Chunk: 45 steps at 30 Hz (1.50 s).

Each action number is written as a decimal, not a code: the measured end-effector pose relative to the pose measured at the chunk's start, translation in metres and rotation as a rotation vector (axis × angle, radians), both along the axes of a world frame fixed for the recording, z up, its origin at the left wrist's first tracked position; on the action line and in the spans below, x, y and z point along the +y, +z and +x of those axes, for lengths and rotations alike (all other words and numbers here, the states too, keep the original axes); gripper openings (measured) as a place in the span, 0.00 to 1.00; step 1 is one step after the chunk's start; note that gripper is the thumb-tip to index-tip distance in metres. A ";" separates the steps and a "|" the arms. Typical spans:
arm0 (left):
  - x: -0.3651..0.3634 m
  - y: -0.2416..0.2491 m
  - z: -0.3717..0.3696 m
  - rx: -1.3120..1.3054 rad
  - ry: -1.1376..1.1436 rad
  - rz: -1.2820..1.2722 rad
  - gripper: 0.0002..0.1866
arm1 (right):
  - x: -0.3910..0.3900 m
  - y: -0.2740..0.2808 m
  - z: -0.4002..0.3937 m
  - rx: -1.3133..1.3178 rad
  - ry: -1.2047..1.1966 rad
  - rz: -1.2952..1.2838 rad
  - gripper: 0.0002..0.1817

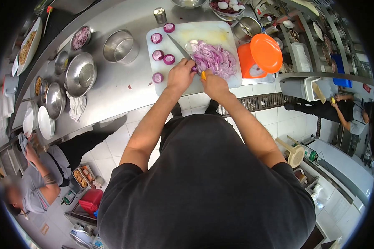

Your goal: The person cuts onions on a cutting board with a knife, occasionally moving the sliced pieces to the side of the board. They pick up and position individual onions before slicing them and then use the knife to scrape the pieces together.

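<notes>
My right hand (215,86) is closed around the yellow handle of a knife (178,45), whose blade points up and left across the white cutting board (156,89). Close beside the blade, my left hand (181,74) has its fingers curled on a piece of red onion (194,69), mostly hidden by the fingers. A pile of sliced red onion (215,60) lies just beyond both hands. Along the board's left side sit several red onion pieces (169,59) with pale cut faces.
An orange scale (247,62) with a round pan stands right of the board. To the left are a steel pot (120,47), steel bowls (81,74) and a cloth (77,108). One person (50,170) is at lower left, another (349,110) at far right.
</notes>
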<state>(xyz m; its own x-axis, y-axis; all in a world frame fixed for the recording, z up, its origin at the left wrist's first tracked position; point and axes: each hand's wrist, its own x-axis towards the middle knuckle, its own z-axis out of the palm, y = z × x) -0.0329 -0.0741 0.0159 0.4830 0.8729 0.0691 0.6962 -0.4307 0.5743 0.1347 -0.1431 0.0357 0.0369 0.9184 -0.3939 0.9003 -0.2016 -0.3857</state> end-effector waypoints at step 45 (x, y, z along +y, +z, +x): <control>0.013 -0.025 -0.007 -0.189 0.049 -0.310 0.13 | -0.003 0.014 -0.017 -0.056 -0.012 -0.027 0.18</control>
<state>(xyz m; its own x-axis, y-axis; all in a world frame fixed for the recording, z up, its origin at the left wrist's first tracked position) -0.0394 -0.0610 -0.0086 0.4441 0.8881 -0.1183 0.5804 -0.1846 0.7931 0.1174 -0.1464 0.0494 0.0704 0.9070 -0.4153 0.9177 -0.2221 -0.3294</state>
